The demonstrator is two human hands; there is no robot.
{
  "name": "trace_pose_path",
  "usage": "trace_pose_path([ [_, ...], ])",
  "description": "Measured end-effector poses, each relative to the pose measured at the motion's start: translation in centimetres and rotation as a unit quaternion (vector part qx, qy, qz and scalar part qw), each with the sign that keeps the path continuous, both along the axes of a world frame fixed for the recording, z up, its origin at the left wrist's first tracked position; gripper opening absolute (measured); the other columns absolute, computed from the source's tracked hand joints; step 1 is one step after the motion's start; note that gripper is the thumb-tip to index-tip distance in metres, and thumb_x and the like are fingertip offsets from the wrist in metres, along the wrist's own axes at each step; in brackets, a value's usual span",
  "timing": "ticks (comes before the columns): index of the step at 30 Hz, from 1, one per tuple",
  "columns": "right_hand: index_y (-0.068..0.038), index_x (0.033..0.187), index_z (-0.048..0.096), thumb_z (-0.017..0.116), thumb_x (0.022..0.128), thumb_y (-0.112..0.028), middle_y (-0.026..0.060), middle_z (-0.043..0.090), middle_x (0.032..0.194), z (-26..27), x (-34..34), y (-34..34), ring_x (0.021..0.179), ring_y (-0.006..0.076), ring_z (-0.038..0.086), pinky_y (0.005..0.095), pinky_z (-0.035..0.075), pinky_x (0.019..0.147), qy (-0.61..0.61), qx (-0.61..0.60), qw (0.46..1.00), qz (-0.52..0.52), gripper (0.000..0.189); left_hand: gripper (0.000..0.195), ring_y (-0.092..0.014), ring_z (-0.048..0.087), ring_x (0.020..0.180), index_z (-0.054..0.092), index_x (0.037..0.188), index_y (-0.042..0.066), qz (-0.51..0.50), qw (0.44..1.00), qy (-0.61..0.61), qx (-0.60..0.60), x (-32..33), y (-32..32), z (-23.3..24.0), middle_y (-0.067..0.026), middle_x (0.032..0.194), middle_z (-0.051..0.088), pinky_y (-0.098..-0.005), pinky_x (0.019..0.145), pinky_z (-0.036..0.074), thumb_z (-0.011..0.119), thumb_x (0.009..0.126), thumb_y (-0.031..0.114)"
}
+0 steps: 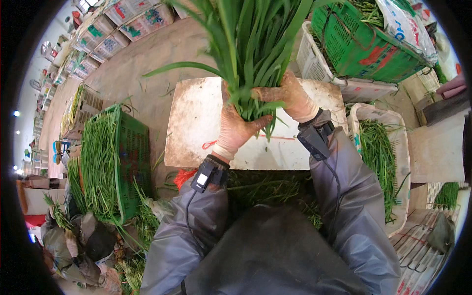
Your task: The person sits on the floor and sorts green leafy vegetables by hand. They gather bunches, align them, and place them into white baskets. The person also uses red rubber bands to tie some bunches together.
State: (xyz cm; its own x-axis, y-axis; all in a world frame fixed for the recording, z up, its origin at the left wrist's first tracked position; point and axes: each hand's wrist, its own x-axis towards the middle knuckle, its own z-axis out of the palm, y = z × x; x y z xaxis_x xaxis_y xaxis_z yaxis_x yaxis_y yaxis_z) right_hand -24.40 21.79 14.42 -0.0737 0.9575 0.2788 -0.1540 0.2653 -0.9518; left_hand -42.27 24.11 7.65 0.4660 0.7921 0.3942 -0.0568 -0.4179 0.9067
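Both gloved hands grip one bunch of long green leafy stalks (254, 55) above a white, dirt-stained board (191, 121). My left hand (238, 129) wraps the bunch from the left, its thumb across the front near the lower end. From the right, my right hand (291, 96) closes around the stalks a little higher. The leaves fan out upward past the top of the view, and one long leaf bends off to the left. A thin red tie (209, 144) lies on the board below the bunch. Each wrist carries a strapped black device with a cable.
Left of the board stands a green plastic crate (134, 166) packed with green stalks. A white basket (402, 147) of greens is at the right, with a green crate (343, 48) behind it. Red strings (184, 177) hang by the board's front-left edge. A person (88, 239) is at lower left.
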Motion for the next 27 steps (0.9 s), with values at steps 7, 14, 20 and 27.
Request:
trace_pose_path([
  [7,0.001,0.134,0.064,0.083,0.086,-0.005,0.0103,0.074,0.122,-5.4,-0.9,1.8,0.110,0.0179,0.067,0.0341,0.054,0.101,-0.050,-0.065,0.995,-0.062,0.052,0.084,-0.023,0.063,0.128,0.039,0.149,0.005,-0.011,0.967,-0.128,-0.220,1.4,2.6,-5.0,-0.0098,0.143,0.060,-0.0374,0.107,0.057,0.087,0.081,-0.004],
  [14,0.002,0.132,0.065,0.074,0.094,-0.009,0.0091,0.075,0.121,-4.3,-0.1,1.9,0.108,0.0173,0.068,0.0336,0.054,0.099,0.021,-0.005,0.999,-0.045,0.040,0.105,-0.035,0.073,0.113,0.037,0.153,0.002,0.086,0.994,0.032,-0.062,1.3,2.6,-2.6,-0.0196,0.126,0.071,-0.0431,0.097,0.058,0.097,0.071,0.026],
  [20,0.004,0.129,0.067,0.069,0.096,-0.019,0.0096,0.074,0.119,-7.7,-1.6,2.4,0.107,0.0185,0.068,0.0331,0.053,0.100,0.125,-0.200,0.971,-0.030,0.040,0.125,-0.039,0.072,0.116,0.023,0.163,-0.005,0.137,0.969,0.192,-0.069,-1.2,0.3,-1.0,-0.0257,0.135,0.067,-0.0430,0.096,0.058,0.091,0.076,0.053],
  [27,0.010,0.154,0.043,0.072,0.098,-0.033,0.0260,0.062,0.143,-16.9,-2.7,3.1,0.130,0.0360,0.062,0.0385,0.048,0.114,0.099,-0.323,0.932,-0.133,0.076,0.140,-0.040,0.065,0.129,0.012,0.161,-0.019,0.129,0.915,0.329,-0.194,-1.9,0.8,-6.5,-0.0314,0.144,0.061,-0.0385,0.105,0.054,0.089,0.077,0.062],
])
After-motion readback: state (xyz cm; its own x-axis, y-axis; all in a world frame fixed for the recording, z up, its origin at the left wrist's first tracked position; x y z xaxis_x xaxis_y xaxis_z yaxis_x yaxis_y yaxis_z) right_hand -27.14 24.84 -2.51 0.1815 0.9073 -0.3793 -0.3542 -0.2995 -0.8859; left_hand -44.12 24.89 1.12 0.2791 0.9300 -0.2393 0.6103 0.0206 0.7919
